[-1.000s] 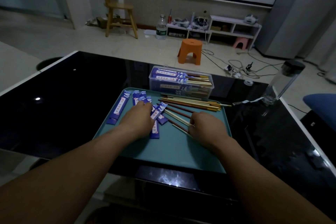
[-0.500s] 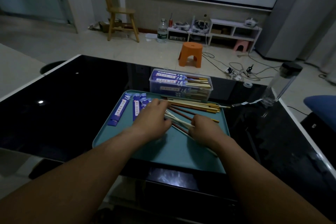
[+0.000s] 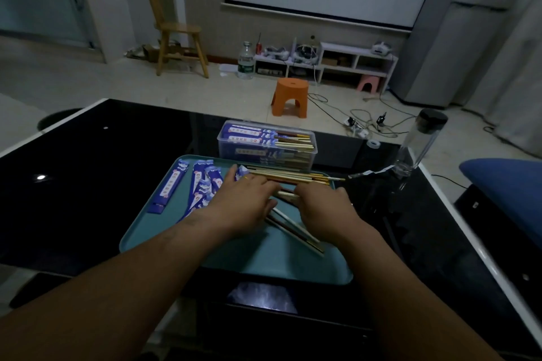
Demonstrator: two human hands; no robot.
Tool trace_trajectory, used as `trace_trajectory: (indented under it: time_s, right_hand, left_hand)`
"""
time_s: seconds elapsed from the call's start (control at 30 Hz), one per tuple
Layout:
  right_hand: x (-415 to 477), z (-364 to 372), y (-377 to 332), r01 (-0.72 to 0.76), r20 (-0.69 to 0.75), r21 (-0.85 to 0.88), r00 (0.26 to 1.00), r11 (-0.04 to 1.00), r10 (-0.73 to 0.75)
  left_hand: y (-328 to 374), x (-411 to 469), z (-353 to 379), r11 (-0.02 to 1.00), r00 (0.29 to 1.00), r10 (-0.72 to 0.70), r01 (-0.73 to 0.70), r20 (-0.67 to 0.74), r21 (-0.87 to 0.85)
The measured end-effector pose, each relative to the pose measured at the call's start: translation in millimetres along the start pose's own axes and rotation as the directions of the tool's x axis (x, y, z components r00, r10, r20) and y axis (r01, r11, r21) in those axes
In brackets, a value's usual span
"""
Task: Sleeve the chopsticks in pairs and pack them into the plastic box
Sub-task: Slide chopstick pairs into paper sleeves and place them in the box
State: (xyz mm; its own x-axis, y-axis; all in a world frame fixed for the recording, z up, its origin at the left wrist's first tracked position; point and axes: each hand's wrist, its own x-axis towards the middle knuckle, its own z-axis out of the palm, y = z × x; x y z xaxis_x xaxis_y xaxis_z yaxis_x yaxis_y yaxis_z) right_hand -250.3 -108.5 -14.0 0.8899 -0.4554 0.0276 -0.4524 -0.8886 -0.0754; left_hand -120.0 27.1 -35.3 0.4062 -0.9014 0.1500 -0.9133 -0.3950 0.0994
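A teal tray (image 3: 234, 258) lies on the black table. Behind it stands the clear plastic box (image 3: 311, 152), holding several sleeved pairs. Loose chopsticks (image 3: 296, 178) are piled along the tray's far edge. Empty blue sleeves (image 3: 171, 187) lie on the tray's left part. My left hand (image 3: 246, 205) lies flat, fingers stretched over a sleeve whose tip (image 3: 242, 170) shows past the fingertips. My right hand (image 3: 322, 209) has its fingers curled on chopsticks at the gap between the hands. A few chopsticks (image 3: 299, 233) run diagonally under both hands toward the near right.
A clear bottle with a black cap (image 3: 422, 141) stands on the table's right side, a tape roll (image 3: 373, 143) beside it. An orange stool (image 3: 290, 97) and a wooden chair (image 3: 176, 38) stand on the floor beyond. A blue cushion (image 3: 507, 184) is at the right.
My left hand has moved right from the sleeves to the chopsticks. Both hands have shifted toward the far pile and closer together. The diagonal chopsticks now stick out to the near right.
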Motion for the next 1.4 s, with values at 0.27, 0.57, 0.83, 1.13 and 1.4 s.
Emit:
trace_trajectory:
  time_s: [0.27,0.57,0.83,1.13,1.4]
  right_hand:
    - [-2.8,2.0,5.8,0.086,-0.048,0.094,0.996,0.992,-0.081]
    - [4.9,12.8,-29.1,-0.143,-0.03,0.827,0.954,0.544,0.297]
    - [9.4,9.9,-27.9,-0.167,0.114,0.973,0.947,0.158,0.301]
    - [10.3,1.2,-47.6,0.045,-0.211,0.8,0.955,0.599,0.209]
    - [9.1,20.2,-40.6,0.012,-0.143,0.497,0.987,0.868,0.068]
  left_hand:
    - [-19.7,-23.7,-4.5,0.975,0.992,-0.112,0.121,0.06,-0.188]
    - [-43.4,-32.2,-2.6,0.686,0.955,-0.253,0.29,0.154,-0.667]
    - [-33.1,-38.2,1.0,0.624,0.949,-0.1,0.294,0.299,-0.724]
    - [-33.8,-39.2,-9.0,0.72,0.967,-0.214,0.25,0.135,-0.647]
    - [-84.4,-55.2,-25.4,0.899,0.883,-0.403,0.431,0.239,-0.077]
